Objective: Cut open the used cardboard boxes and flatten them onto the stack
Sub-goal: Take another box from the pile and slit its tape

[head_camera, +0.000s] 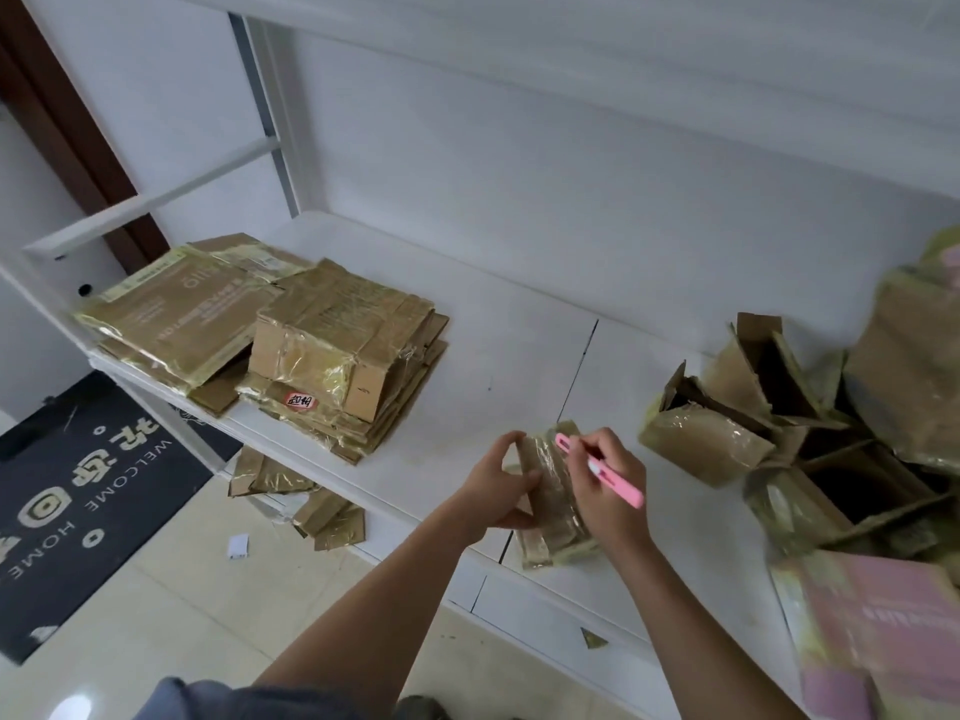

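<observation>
A small taped cardboard box (550, 506) stands near the front edge of the white shelf (493, 356). My left hand (498, 483) grips its left side, fingers curled over the top. My right hand (610, 485) holds a pink box cutter (602, 470), with its tip at the box's upper right edge. A stack of flattened boxes (332, 356) lies at the left of the shelf, beside wider flattened sheets (176, 314). A heap of opened, unflattened boxes (779, 439) fills the right side.
A pink printed box (883, 631) lies at the lower right. Cardboard pieces (306, 501) and a white paper scrap (239, 545) lie on the tiled floor below the shelf. A dark welcome mat (78, 501) covers the floor at left.
</observation>
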Motion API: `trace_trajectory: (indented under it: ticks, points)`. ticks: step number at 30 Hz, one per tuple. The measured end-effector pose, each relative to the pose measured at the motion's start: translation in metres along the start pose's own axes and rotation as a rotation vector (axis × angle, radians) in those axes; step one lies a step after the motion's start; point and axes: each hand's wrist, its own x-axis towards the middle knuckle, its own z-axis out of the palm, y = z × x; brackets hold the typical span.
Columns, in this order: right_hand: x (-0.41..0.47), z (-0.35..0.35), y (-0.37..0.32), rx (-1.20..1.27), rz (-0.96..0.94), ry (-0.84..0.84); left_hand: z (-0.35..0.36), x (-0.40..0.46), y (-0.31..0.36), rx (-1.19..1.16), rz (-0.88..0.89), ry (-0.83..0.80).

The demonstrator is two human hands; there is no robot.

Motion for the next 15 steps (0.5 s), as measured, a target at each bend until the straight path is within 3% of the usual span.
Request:
trace_trajectory:
  ticks: [6,15]
  points:
    - [-0.008,-0.041,0.031,0.100,0.260,0.087,0.029,0.020,0.001,0.111,0.058,0.022]
    - [0.004,-0.030,0.023,0.156,0.266,0.014,0.027,0.028,0.002,0.229,0.054,0.068]
